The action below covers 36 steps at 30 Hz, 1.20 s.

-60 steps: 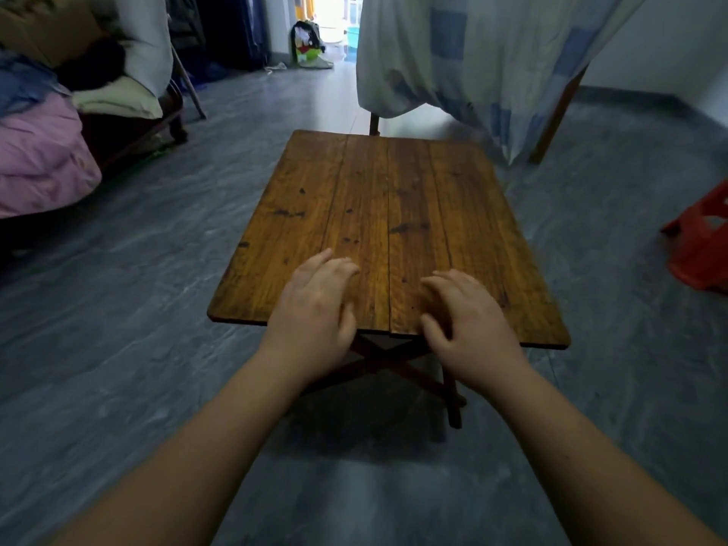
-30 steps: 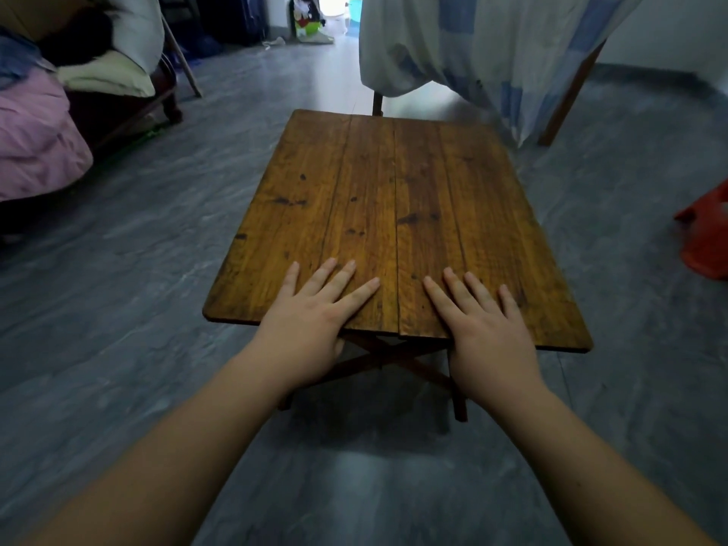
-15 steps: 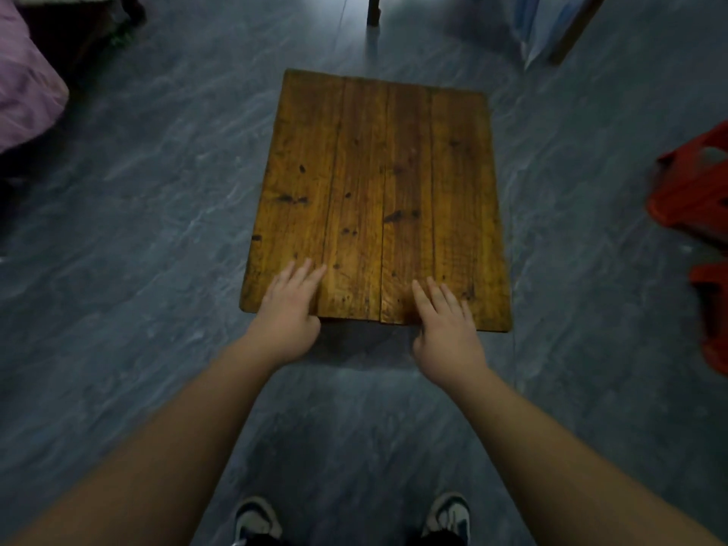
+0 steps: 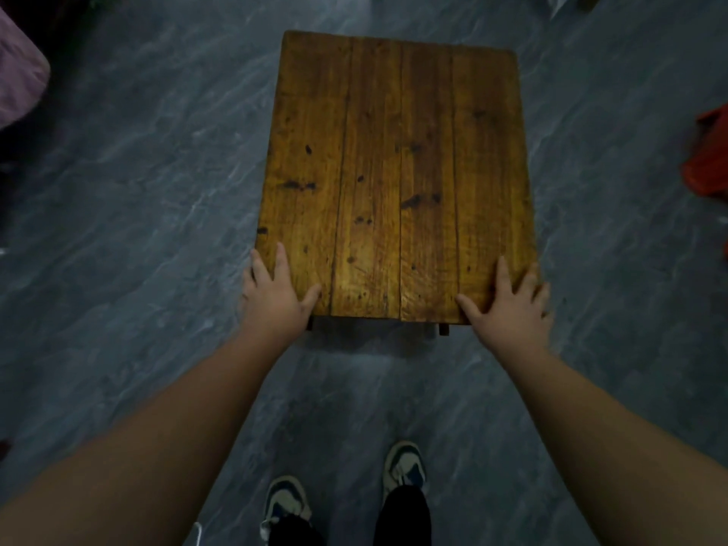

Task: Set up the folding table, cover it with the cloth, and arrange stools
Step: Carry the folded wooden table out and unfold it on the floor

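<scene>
Left hand (image 4: 273, 299) and right hand (image 4: 510, 303) flat, fingers spread, gripping nothing, on near corners of folding table (image 4: 398, 171).

Under me runs a grey marbled floor (image 4: 138, 238), my two pale sneakers with dark patches (image 4: 405, 465) planted on it below black trouser legs (image 4: 402, 514), and a pink fabric bundle (image 4: 19, 84) sits at the far left edge

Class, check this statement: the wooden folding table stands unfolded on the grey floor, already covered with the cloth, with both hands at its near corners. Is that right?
Not quite. In the head view the wooden folding table is bare: no cloth covers it. The rest holds: left hand and right hand at its near corners.
</scene>
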Available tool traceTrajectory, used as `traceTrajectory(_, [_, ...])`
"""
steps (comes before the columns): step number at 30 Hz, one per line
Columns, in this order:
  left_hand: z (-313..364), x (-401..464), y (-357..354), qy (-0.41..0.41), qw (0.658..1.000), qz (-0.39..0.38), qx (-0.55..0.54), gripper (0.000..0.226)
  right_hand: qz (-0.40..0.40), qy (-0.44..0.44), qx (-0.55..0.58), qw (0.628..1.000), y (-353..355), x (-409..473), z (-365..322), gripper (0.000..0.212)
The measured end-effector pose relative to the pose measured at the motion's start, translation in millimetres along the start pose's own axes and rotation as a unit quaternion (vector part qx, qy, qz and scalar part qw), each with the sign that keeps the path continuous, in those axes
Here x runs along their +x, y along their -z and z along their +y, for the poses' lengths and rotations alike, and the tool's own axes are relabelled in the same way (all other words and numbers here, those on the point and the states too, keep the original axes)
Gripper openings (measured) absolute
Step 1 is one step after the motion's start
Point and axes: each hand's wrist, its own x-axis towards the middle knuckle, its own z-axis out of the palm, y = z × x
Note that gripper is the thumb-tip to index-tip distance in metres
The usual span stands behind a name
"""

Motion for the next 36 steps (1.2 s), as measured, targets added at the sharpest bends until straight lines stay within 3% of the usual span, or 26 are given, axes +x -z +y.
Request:
traceTrajectory(5, [-7,3,-6,0.034,0.998,-0.014,-0.049,0.098,-0.019,-0.015,0.028,0.999,-3,8,14,0.11])
traceTrajectory(28, [-20,-19,11,0.022,0.994,-0.049,-0.098,0.099,-0.033,-0.055,0.053,0.997,-20,-46,20,0.106])
traceTrajectory(36, [-27,-4,11,0.037,0.988,-0.067,-0.131,0.129,-0.033,-0.061,0.078,0.995,-14,-35,27,0.116])
